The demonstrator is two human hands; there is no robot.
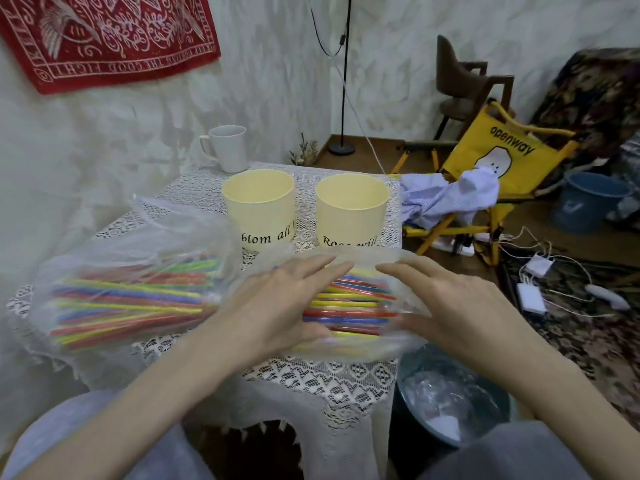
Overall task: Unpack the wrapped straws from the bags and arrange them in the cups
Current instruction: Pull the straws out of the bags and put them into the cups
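Observation:
Two clear plastic bags of colourful wrapped straws lie on the lace-covered table (311,375). The left bag (131,292) sits untouched at the table's left side. My left hand (277,299) and my right hand (446,299) rest with straight fingers on the right bag (349,306), one at each end, thumbs tucked at its near edge. Behind it stand two pale yellow cups with black lettering, the left cup (258,206) and the right cup (351,209), both with nothing inside.
A white mug (228,147) stands at the table's back. A dark bin (450,393) with crumpled plastic sits on the floor by the table's right front corner. A yellow folding chair (498,157) with cloth, cables and chargers (530,296) lie to the right.

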